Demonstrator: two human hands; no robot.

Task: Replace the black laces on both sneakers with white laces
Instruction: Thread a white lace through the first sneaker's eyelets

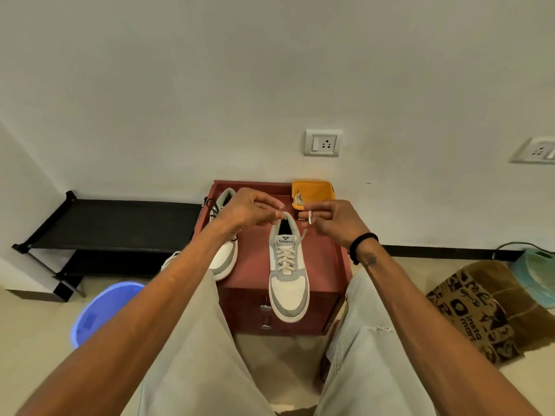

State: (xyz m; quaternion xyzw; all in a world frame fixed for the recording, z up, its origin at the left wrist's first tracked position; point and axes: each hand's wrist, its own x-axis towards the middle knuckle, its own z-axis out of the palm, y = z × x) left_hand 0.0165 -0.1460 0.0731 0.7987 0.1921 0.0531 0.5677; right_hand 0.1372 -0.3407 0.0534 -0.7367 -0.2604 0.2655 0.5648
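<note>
On red-brown wooden bench (pixel 327 259), head view: white-and-grey sneaker (pixel 289 291) with white lace (pixel 286 259) threaded through eyelets, toe toward camera. Left hand (pixel 249 210) above sneaker collar, fingers pinched together on left lace end. Right hand (pixel 336 219) just right of collar, fingers clamped on right lace end, white tip visible. Second white-and-grey sneaker (pixel 223 259) at bench left edge, partly behind left forearm, black lace (pixel 211 207) on it. Yellow plastic tray (pixel 318 190) at bench far right corner, holding pale lace bundle (pixel 298 200).
</note>
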